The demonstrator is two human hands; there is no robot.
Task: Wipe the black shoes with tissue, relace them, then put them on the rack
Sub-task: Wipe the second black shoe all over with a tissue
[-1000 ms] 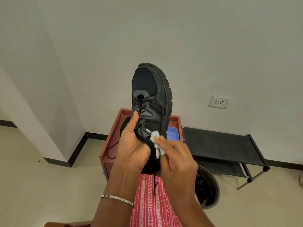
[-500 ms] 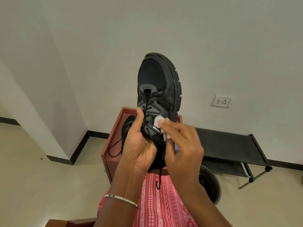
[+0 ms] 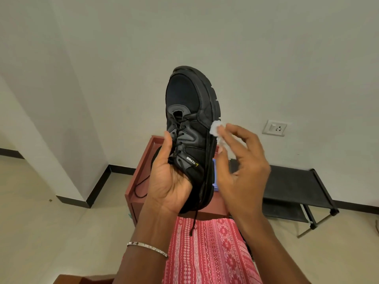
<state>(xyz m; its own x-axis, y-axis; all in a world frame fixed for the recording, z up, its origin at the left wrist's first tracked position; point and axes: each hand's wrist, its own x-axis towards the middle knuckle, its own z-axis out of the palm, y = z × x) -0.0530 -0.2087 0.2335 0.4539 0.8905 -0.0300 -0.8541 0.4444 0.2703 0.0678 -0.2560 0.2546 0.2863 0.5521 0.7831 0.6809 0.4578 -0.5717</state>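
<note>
Head view: left hand (image 3: 170, 181) holds a black shoe (image 3: 194, 111) in a closed grip at frame centre, toe toward 12 o'clock; the right hand (image 3: 244, 171) pinches white tissue (image 3: 215, 128) against the sole edge at the shoe's 3 o'clock. A loose lace (image 3: 193, 221) dangling toward 6 o'clock could snag; thin tissue may shred on the treads. White lettering (image 3: 190, 160) reads CLYMB

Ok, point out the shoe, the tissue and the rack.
shoe (image 3: 184, 95): head view, on the toe mesh.
tissue (image 3: 215, 128): head view, on the white wad's exposed end.
rack (image 3: 291, 181): head view, on its bare top shelf.
</note>
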